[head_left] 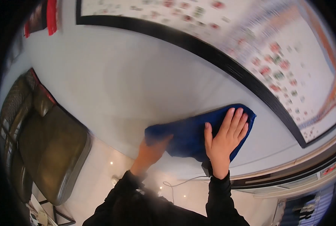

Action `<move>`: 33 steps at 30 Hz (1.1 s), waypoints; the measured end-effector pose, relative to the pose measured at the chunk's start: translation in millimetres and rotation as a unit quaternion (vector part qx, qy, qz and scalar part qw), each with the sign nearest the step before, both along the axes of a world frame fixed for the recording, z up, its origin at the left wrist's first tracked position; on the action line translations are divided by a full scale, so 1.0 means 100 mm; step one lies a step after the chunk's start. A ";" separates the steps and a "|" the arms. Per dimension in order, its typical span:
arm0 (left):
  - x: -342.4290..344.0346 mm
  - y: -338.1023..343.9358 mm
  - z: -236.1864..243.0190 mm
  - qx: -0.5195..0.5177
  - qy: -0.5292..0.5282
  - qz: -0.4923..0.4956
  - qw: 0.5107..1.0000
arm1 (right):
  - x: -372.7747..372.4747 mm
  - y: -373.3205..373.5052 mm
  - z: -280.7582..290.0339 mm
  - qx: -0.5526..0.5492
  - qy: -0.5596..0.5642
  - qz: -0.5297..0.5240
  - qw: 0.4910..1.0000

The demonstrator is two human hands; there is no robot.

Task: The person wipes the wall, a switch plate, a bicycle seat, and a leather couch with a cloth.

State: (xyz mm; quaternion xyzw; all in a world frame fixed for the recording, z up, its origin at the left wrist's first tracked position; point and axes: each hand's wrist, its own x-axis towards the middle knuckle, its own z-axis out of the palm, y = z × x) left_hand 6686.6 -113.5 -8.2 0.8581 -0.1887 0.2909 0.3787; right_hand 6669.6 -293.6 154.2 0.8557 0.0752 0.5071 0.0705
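A dark blue cloth [186, 137] lies against a pale grey wall [100, 75], below the black-framed picture. My right hand [224, 141] rests flat on the cloth's right part, open, with its fingers stretched upward and the thumb a little apart. At the cloth's lower left corner is my left hand [151, 152], blurred; its thumb shows over the blue fabric, and the other fingers are hidden or smeared, so I cannot tell whether they grip it.
A large white picture [284, 75] with small red and green shapes fills the upper right. A dark leather seat [53, 150] stands at the left. A thin cable [171, 188] runs over the pale floor [100, 169]. A long ledge [281, 180] is at the lower right.
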 end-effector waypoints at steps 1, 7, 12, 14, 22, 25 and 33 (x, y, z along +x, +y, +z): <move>-0.01 0.06 0.00 -0.037 0.039 -0.018 0.998 | 0.04 0.11 0.01 -0.017 0.010 -0.001 1.000; 0.16 0.67 0.02 0.084 -0.005 0.020 0.996 | 0.47 1.13 0.17 -0.046 0.022 0.021 0.998; 0.40 1.61 0.01 0.089 -0.020 0.079 0.993 | 0.82 2.16 0.13 -0.052 0.029 0.033 0.998; 0.53 1.93 -0.02 0.089 0.041 0.069 0.993 | 0.95 2.38 0.03 -0.040 0.017 0.012 0.999; 0.99 2.86 -0.03 0.120 -0.025 0.112 0.986 | 1.33 2.92 -0.31 0.002 -0.046 -0.032 0.998; 1.17 3.12 0.01 0.135 -0.039 0.132 0.981 | 1.46 3.09 -0.32 0.002 -0.052 -0.030 0.998; 1.60 3.72 0.30 0.116 -0.119 0.094 0.982 | 1.62 3.49 -0.18 0.063 -0.126 -0.104 0.985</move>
